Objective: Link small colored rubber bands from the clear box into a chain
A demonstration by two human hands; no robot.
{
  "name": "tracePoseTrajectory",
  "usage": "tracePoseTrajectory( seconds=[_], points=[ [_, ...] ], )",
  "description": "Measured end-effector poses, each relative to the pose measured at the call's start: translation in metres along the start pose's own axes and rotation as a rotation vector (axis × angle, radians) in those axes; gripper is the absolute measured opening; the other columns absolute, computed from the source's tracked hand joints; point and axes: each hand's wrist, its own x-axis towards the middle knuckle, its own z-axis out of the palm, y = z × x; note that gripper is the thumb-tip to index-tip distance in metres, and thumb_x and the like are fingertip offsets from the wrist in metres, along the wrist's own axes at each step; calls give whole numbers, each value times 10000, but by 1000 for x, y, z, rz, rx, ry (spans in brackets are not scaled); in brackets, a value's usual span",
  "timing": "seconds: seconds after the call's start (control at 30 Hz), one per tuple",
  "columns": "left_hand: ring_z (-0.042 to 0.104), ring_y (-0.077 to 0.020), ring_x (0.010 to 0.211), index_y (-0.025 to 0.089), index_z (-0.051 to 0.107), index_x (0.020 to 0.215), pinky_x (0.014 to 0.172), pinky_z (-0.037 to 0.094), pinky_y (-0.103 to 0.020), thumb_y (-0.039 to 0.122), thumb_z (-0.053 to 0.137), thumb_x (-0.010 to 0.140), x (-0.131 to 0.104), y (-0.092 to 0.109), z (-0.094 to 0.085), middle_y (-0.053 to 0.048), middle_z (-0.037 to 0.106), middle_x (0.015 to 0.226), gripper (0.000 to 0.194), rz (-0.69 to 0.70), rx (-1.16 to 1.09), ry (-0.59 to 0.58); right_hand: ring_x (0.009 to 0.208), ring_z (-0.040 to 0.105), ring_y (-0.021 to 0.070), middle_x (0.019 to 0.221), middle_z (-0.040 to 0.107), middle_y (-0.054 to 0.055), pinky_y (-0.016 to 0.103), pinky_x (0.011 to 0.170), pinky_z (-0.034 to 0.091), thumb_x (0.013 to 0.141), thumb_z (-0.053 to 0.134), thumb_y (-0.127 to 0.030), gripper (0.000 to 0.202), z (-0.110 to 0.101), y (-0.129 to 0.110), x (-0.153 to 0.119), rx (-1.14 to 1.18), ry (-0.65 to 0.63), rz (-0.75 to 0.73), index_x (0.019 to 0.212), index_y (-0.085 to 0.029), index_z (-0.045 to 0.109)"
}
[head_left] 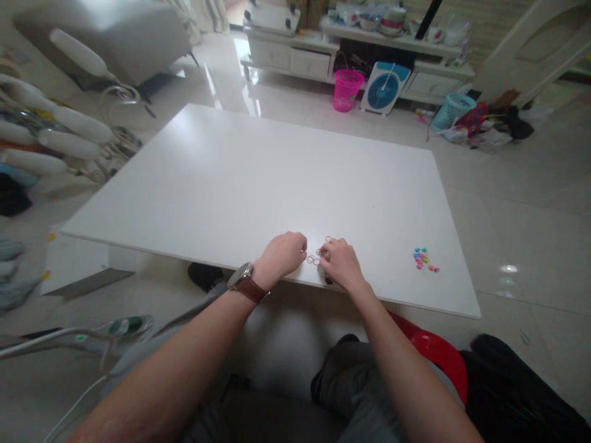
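Note:
My left hand (287,253), a watch (241,276) on its wrist, is closed with curled fingers near the table's front edge; anything in it is too small to make out. My right hand (342,264) is bent over the table just to the right, fingertips pinched together among thin wire-like rings. Between the hands lie some of these small rings (310,259), and another ring (328,239) lies just beyond the right fingers. A small dark object (328,279) shows under the right hand, its kind unclear. Farther right is a cluster of small colourful pieces (421,257).
The white table (277,166) stretches out ahead. Beyond it on the floor stand a pink basket (347,91), a blue fan (385,89) and a light-blue basket (454,112). A red stool (434,351) is by my right arm. White-padded metal furniture (69,144) stands left.

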Motion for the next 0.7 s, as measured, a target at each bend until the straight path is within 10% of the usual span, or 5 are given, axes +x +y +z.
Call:
tracePoseTrajectory(
  seconds=[0.7],
  points=[
    [715,-269,900,173,759,964,815,533,-363,205,587,875,3,0,3,-120,768,946,197,10,-58,16,1062,520,282,1066,645,145,401,906,424,963,464,-181,130,-2,3,8,58,64,35,956,-170,594]
  ],
)
